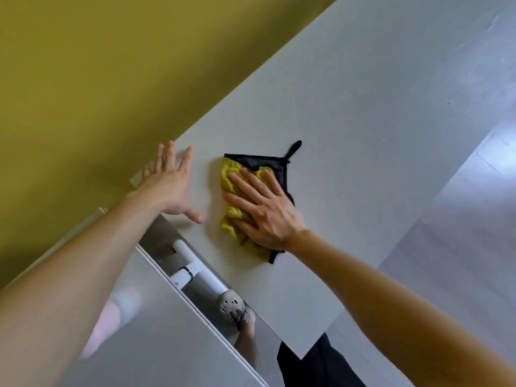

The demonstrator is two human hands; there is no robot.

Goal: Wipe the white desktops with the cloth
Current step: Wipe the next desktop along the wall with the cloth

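Left forearm (69, 275): bare, reaching up from the lower left corner toward the wall side.
Right forearm (391, 297): bare, coming in from the lower right corner.
Dark clothing (315, 364): a black patch at the bottom edge, below the counter's near corner.
Second counter (167, 344): white, at the lower left, partly under the left forearm, and apart from the main one.
Gap between the two: a white tube (195, 272) with a dark band runs along it, and a foot in a pale perforated shoe (233, 304) stands on the floor below.
Right hand (262, 213): palm down on the cloth, fingers (245, 185) straight and spread, pressing it flat against the surface.
Cloth (231, 174): fluffy yellow on the side that shows, rumpled, with a black border. The far corner is folded over to show a black face, and a small black hanging loop (294, 148) sticks out past it. It lies on the main counter near the wall-side edge, mostly covered by the right hand.
Left hand (173, 188): palm down just left of the cloth and not touching it, at the counter's edge by the wall. Its fingers (185, 160) are straight and fanned apart, holding nothing.
Counter (363, 121): plain white top, running diagonally away to the upper right.
Wall (97, 79): mustard yellow, filling the upper left.
Floor (474, 219): pale grey, glossy, at the right.
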